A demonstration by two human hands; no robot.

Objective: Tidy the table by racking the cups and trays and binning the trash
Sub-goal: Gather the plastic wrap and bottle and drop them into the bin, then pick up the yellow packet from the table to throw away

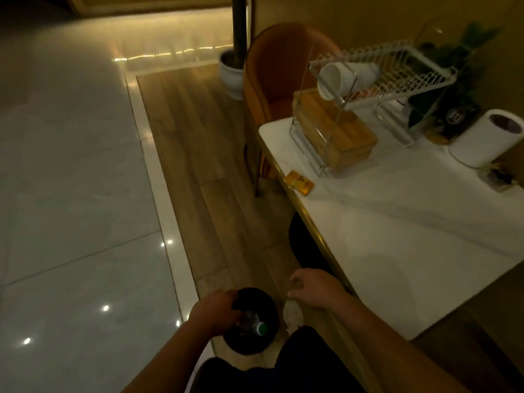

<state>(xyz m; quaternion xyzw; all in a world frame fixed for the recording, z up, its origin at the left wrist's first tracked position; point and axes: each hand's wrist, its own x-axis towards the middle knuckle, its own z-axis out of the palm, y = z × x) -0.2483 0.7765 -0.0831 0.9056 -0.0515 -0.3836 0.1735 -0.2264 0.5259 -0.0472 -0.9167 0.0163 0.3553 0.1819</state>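
Observation:
A black bin (255, 346) stands on the wooden floor beside my legs. My left hand (215, 310) reaches into its mouth and grips a clear plastic bottle (249, 321) with a green cap, which lies inside the bin. My right hand (314, 287) hovers by the table's gold edge, fingers loosely curled and holding nothing. On the white table (397, 222) a white wire rack (397, 78) carries white cups (337, 78) lying on its top tier. Wooden trays (334, 131) stand in its lower part.
A small yellow box (299, 182) lies near the table's left edge. A white cylindrical container (482, 140), a glass ashtray (499, 177) and a plant (453, 66) sit at the back right. An orange chair (278, 75) stands behind the table. Something white and crumpled (293, 313) lies by the bin.

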